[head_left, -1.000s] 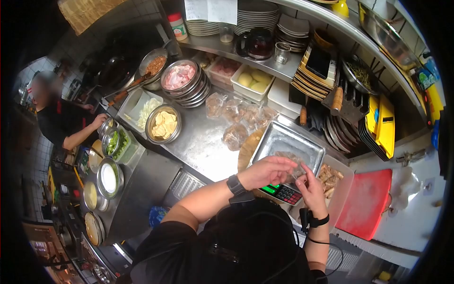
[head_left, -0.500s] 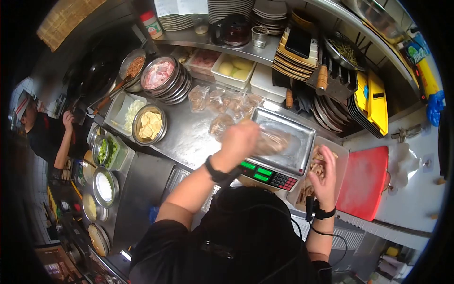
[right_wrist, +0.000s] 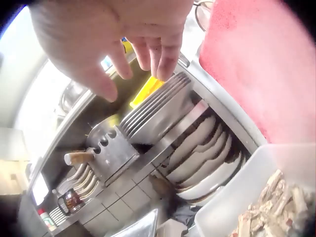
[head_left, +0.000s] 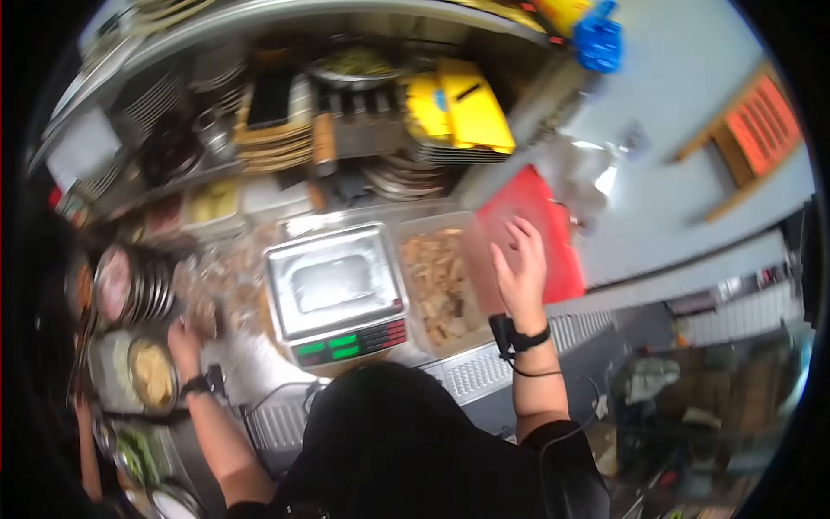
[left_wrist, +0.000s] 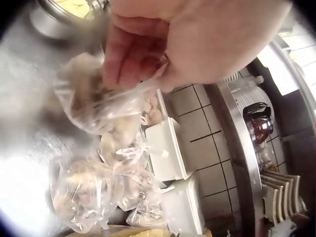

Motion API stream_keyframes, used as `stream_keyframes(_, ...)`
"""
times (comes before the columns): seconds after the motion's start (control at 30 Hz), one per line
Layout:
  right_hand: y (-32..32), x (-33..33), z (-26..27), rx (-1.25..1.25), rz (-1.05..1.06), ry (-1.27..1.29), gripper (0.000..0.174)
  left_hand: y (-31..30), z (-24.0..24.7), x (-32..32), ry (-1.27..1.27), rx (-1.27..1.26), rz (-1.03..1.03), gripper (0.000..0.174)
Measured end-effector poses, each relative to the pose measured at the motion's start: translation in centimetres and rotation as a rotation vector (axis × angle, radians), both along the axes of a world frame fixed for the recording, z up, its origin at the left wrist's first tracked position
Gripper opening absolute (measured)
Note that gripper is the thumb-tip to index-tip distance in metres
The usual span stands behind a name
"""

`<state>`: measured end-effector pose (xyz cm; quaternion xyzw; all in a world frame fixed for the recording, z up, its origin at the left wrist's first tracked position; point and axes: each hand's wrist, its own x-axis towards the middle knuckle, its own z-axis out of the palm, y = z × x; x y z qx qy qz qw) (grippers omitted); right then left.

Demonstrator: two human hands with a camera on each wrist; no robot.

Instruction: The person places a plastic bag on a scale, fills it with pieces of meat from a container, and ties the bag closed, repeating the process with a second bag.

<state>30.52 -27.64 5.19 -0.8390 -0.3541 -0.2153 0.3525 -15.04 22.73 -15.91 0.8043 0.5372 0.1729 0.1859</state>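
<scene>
My left hand (head_left: 184, 348) reaches to the left side of the steel counter. In the left wrist view its fingers pinch the gathered top of a clear plastic bag (left_wrist: 86, 101) with brownish food inside. Several similar filled bags (left_wrist: 81, 195) lie beside it. My right hand (head_left: 522, 275) hovers over the red cutting board (head_left: 560, 246), fingers spread and relaxed, holding nothing. Between the hands stands a digital scale (head_left: 337, 290) with a bare metal tray and lit green displays. Right of it sits a clear tub (head_left: 471, 333) of cut, pale brown meat pieces.
A bowl of yellow slices (head_left: 152, 374) and stacked metal bowls (head_left: 138, 281) stand left of the bags. Behind the scale are a knife rack (head_left: 367, 138), yellow slicers (head_left: 474, 108) and a plate shelf. Another person's arm (head_left: 86, 441) shows at far left.
The left hand has carried the bag from over the scale to the bags on the left. The right hand has moved from near the tub to above the red board. The head view has turned right.
</scene>
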Motion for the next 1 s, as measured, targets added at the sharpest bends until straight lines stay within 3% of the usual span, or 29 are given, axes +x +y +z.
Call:
stream_keyframes(0.07, -0.6, 1.4, 1.9, -0.07, -0.106, -0.145, 0.037, -1.4, -1.4, 1.2, -0.163, 0.02, -0.006, 0.02)
stream_keyframes(0.1, -0.8, 2.1, 2.8, -0.15, -0.139, -0.245, 0.037, -4.0, 1.9, 3.1, -0.136, 0.145, -0.071, 0.021)
stream_keyframes(0.2, -1.0, 5.2, 5.3, -0.291, -0.188, -0.46, 0.028, -6.8, 3.5, 5.4, -0.216, 0.188, -0.072, 0.02)
stream_keyframes(0.23, -0.9, 6.3, 5.8, -0.29, -0.186, -0.459, 0.028, -8.5, 5.5, 6.8, -0.295, 0.105, -0.086, 0.018)
stream_keyframes(0.27, -0.9, 7.5, 6.3, -0.441, -0.22, -0.506, 0.022, -9.6, 6.8, 7.6, -0.375, 0.023, -0.099, 0.016)
stream_keyframes(0.4, -0.9, 12.1, 5.8, -0.843, -0.375, -0.717, 0.012, -11.1, 6.4, 8.7, -0.533, -0.074, -0.135, 0.016)
stream_keyframes(0.53, -1.4, 13.3, 6.2, -0.976, -0.442, -0.597, 0.011, -12.7, 7.5, 8.6, -0.572, -0.092, -0.044, 0.016)
stream_keyframes(0.67, -2.1, 12.4, 6.9, -0.762, -0.241, -0.674, 0.006, -13.2, 7.0, 7.0, -0.609, -0.093, 0.04, 0.016)
stream_keyframes(0.7, -1.7, 11.5, 6.9, -0.772, -0.249, -0.567, 0.007, -13.0, 6.1, 6.3, -0.556, 0.039, 0.005, 0.016)
stream_keyframes(0.73, -2.7, 12.3, 5.6, -0.71, -0.199, -0.669, 0.017, -12.8, 5.6, 5.5, -0.486, 0.173, -0.017, 0.016)
stream_keyframes(0.77, -2.5, 11.6, 5.4, -0.763, -0.207, -0.578, 0.023, -13.4, 6.4, 5.6, -0.545, 0.066, 0.058, 0.015)
stream_keyframes(0.8, -2.8, 12.2, 4.6, -0.686, -0.123, -0.674, 0.025, -13.7, 6.8, 5.9, -0.635, 0.02, 0.106, 0.016)
stream_keyframes(0.83, -1.8, 10.2, 5.5, -0.76, -0.134, -0.49, 0.028, -13.6, 6.3, 5.7, -0.62, 0.107, 0.08, 0.017)
stream_keyframes(0.87, -1.7, 9.9, 4.9, -0.71, -0.039, -0.633, 0.035, -14.0, 7.6, 5.9, -0.641, 0.105, 0.092, 0.017)
stream_keyframes(0.93, -1.1, 8.8, 3.4, -0.682, 0.101, -0.725, 0.029, -14.8, 9.8, 6.5, -0.696, 0.1, 0.089, 0.02)
stream_keyframes(1.0, 0.0, 6.3, 2.7, -0.643, 0.248, -0.427, 0.014, -15.3, 11.8, 7.1, -0.728, 0.123, 0.107, 0.021)
